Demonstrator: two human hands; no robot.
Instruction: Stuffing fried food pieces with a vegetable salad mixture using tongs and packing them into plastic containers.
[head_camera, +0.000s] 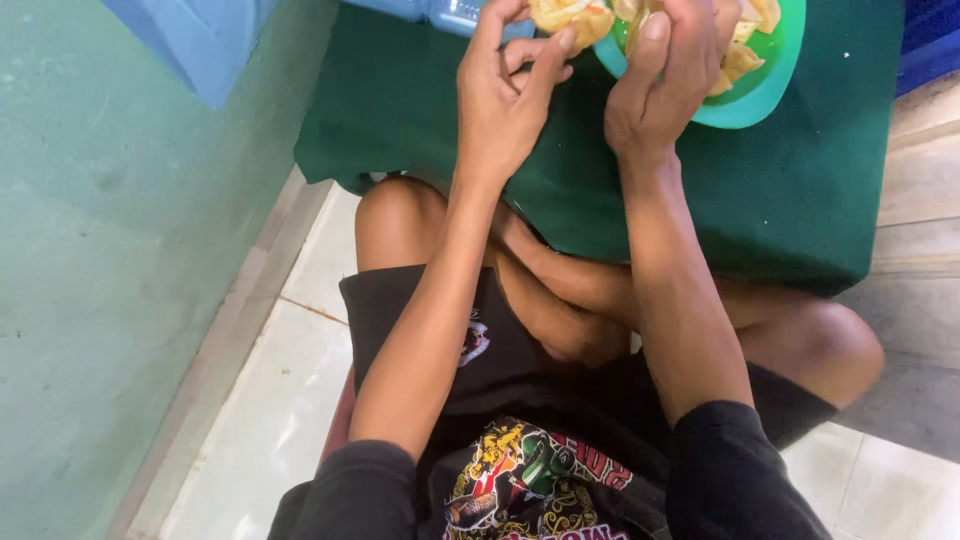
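1. Soft, even daylight – no glare, no hard highlights.
2. Brightest on the pale floor tiles (300, 380); the green cloth (800, 180) reads darker.
3. Faint shadow in the lap under the forearms.
4. Slight softness overall – edges mildly stretched by the wide lens.

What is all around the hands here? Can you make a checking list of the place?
Surface: low table under a dark green cloth.
Job's things: teal plate of pale yellow food pieces, at the table's far edge.
Clutter: a clear plastic item beside the plate, partly cut off.
Hands: left hand pinches a yellow piece; right hand rests on the plate's food.
Cables: nothing seen.
Surroundings: green wall, white floor tiles, crossed bare legs under the table.
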